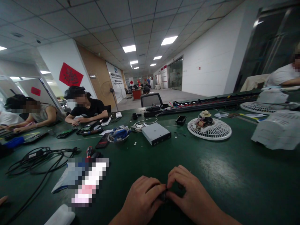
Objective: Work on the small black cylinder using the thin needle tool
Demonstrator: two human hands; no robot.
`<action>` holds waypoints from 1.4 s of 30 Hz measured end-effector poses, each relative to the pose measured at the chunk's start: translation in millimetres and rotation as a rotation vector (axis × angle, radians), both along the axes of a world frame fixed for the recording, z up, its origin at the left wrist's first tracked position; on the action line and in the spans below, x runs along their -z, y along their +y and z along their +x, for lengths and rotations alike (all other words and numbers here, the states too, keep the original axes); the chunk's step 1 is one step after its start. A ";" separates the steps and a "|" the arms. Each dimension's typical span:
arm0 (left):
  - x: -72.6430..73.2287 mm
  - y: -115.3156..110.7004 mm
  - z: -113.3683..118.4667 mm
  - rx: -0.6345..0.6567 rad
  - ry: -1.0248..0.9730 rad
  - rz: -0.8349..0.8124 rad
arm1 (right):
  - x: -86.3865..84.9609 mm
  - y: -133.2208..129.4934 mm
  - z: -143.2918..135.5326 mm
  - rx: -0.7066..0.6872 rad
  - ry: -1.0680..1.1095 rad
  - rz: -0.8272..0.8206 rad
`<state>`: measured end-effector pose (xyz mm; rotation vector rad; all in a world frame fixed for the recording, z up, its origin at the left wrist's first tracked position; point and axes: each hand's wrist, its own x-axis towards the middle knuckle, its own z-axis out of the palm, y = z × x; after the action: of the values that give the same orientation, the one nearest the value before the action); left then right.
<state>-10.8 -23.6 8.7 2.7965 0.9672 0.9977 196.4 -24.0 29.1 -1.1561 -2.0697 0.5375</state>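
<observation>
Close together over the front of the green table (pixel 131 162), my two hands meet at a small dark object (pixel 162 196). My left hand (pixel 146 195) is closed around it, with the fingers curled over the top. At its right side, the thumb and forefinger of my right hand (pixel 185 190) pinch, bent inward. Most of the dark piece is hidden by the fingers, so its kind cannot be made out. Beyond the hands lies a grey optical disc drive (pixel 156 133).
A white fan grille with a motor (pixel 208 128) and a white plastic housing (pixel 277 129) stand to the right. Leftward are a metal bowl with blue cloth (pixel 118 134), a screwdriver (pixel 89 153), coiled black cable (pixel 44 156) and a blurred bright screen. People sit along the table.
</observation>
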 end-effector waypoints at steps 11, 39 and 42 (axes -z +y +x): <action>-2.3 -1.1 1.9 0.041 -0.155 -0.098 | -8.6 -1.9 -1.4 -0.026 -0.025 -0.091; -1.9 5.4 -9.1 -0.197 -0.295 -0.266 | -0.5 9.0 19.9 0.013 0.489 -0.208; -1.1 6.1 -8.9 -0.201 -0.290 -0.256 | 0.0 9.9 20.4 -0.005 0.518 -0.242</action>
<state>-19.8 -17.4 9.8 2.3066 1.2474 1.1648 216.8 -14.1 29.1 -1.0090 -1.5911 0.9956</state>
